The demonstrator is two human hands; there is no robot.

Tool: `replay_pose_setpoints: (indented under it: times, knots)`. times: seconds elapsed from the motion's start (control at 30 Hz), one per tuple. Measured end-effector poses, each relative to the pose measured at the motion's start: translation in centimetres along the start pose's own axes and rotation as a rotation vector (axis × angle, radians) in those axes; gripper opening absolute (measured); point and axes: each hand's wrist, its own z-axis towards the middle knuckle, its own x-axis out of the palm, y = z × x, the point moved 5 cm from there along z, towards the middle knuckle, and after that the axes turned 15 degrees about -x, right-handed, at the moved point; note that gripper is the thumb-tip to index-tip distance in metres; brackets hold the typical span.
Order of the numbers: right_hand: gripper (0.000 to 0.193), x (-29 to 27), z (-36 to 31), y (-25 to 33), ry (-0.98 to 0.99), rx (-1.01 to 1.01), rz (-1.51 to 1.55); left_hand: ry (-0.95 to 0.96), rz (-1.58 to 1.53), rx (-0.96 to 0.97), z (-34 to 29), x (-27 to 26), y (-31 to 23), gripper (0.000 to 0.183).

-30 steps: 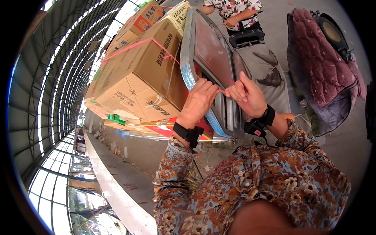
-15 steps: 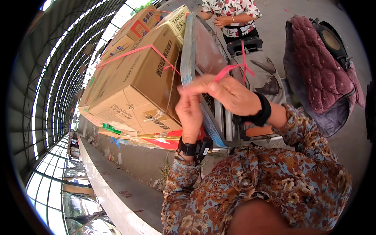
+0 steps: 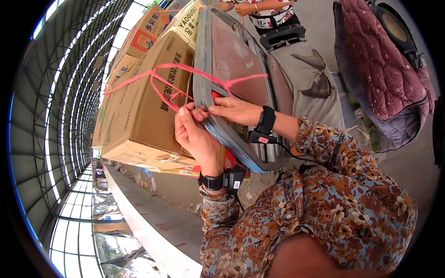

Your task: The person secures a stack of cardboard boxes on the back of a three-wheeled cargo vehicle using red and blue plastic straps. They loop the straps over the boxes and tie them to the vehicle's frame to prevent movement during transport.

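Observation:
Pink plastic twine (image 3: 199, 72) crosses the large cardboard box (image 3: 157, 99) and loops in the air above my hands. My left hand (image 3: 199, 142) is closed, thumb and finger pinching the twine beside the box's upper edge. My right hand (image 3: 237, 111) meets the left fingertips, its fingers pressed together where another length of twine runs down to them. Part of that grip is hidden. Under the right hand is the upright grey metal frame (image 3: 202, 60), its edge streaked with blue. A loose twine end sticks out to the right.
Behind stand another carton (image 3: 147, 34) and a pale yellow box (image 3: 186, 23). Grey cloth (image 3: 303, 76) covers a seat beside the frame. At right is a vehicle with a maroon quilted cover (image 3: 371, 69). Another person (image 3: 273, 16) stands at the far side. A low white wall (image 3: 148, 234) runs at left.
Both my hands have moved left and lower on the frame's edge, drawing the twine across from the right. My view has shifted; the other person's hands appear higher in it.

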Motion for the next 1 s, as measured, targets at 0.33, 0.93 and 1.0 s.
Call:
replay_pose_setpoints:
  times: [0.33, 0.93, 1.0]
  knots:
    - [0.044, 1.4, 0.3, -0.4, -0.023, -0.132, 0.246, -0.49, 1.05, 0.493, -0.7, -1.0, -0.8, 0.022]
    - [0.028, -1.6, -0.1, -0.1, 0.206, 0.022, 0.237, -0.187, 0.129, -0.762, -0.3, -0.5, 2.3, 0.026]
    - [0.027, 0.5, -1.2, 0.6, 0.211, 0.158, 0.479, -0.064, -0.02, -0.848, -0.9, -5.2, 4.7, 0.034]
